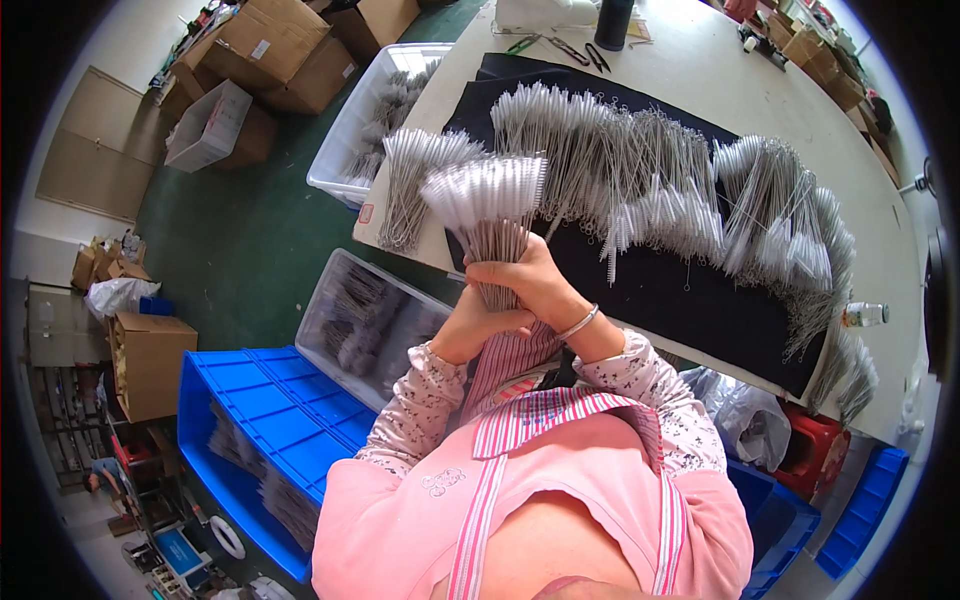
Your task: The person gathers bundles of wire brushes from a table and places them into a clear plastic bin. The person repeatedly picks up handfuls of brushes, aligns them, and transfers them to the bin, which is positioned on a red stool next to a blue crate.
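Both my hands are wrapped round one thick bundle of straw brushes (pixel 488 195), thin wire stems with white bristle heads fanned out at the top. My right hand (pixel 530 275) grips the stems higher up, just under the bristles. Lower on the same stems, my left hand (pixel 472 320) is closed around them. The bundle is held upright at the table's near edge, in front of a loose pile of brushes (pixel 415 180). Beyond it, long rows of similar brushes (pixel 640 150) lie on a black cloth (pixel 660 300).
Pliers and snips (pixel 570 50) lie by a dark cylinder (pixel 613 25) on the table (pixel 850 130). A small bottle (pixel 865 314) lies at right. To my left stand a white bin (pixel 335 160), a clear bin (pixel 330 290) and blue crates (pixel 270 400). Cardboard boxes (pixel 265 50) are stacked beyond.
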The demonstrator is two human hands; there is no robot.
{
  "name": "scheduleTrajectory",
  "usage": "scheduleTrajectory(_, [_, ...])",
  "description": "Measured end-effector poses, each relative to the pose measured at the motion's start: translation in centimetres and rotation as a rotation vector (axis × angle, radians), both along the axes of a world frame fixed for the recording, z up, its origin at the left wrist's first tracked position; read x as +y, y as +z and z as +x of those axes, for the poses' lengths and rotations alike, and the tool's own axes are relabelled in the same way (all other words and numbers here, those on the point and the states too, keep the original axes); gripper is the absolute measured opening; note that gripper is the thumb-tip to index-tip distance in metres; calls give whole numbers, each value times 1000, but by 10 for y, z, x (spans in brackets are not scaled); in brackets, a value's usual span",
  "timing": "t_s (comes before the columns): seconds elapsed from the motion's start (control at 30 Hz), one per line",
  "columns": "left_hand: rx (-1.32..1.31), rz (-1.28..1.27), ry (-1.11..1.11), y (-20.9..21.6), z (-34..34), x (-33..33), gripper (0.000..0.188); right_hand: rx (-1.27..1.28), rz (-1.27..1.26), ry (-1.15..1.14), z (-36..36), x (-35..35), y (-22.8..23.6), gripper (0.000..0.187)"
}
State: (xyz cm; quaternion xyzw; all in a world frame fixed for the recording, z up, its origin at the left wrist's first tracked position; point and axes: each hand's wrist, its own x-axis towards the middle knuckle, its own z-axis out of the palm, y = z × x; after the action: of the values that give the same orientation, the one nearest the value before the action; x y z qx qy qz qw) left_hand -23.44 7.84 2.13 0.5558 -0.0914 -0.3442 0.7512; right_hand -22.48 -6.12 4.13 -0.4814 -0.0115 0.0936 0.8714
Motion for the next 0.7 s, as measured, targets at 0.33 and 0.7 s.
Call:
scheduleTrajectory(0.33, [43,52,221,-13,-5,-10,28,-58,-47,-255,4,-5,-21,28])
scheduleTrajectory(0.7, [209,-95,299,-17,-9,-9,24,135,213,-191,13,-12,-22,17])
